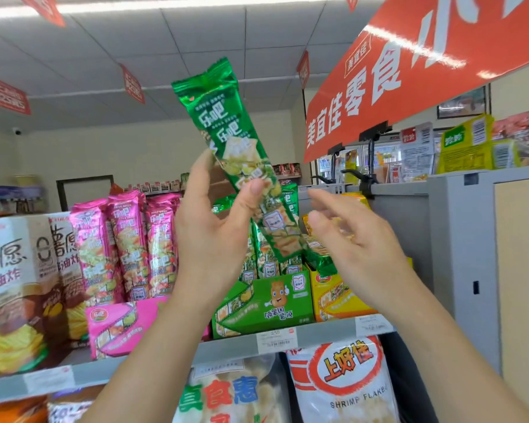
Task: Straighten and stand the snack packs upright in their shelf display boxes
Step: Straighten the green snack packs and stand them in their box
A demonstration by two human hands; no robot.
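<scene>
- One green snack pack [226,129] is up in the air, tilted with its crimped top leaning left. It is above the green display box [266,300] and wholly out of it.
- The left hand [214,227] grasps it around the middle, thumb across the front and fingers behind. The right hand [358,239] is released, fingers spread and blurred, just beside the pack's lower end and holding nothing.
- The step in hand, as I judge it, is to turn this pack vertical and set it back in its row. The free hand would do best to take the bottom seam, so both ends are steered and the foil does not crumple.
- Other green packs [266,264] stand in the box below. Part a gap among them first, or the incoming pack may knock them over.
- One green end [322,265] hangs over toward the yellow box [339,297] next door and likely wants righting as well.
- Pink packs [129,245] in the pink box [116,325] to the left stand upright, print facing out, which is the look to match.
- All three boxes sit near the shelf edge [226,346], so press down gently, not forward.
</scene>
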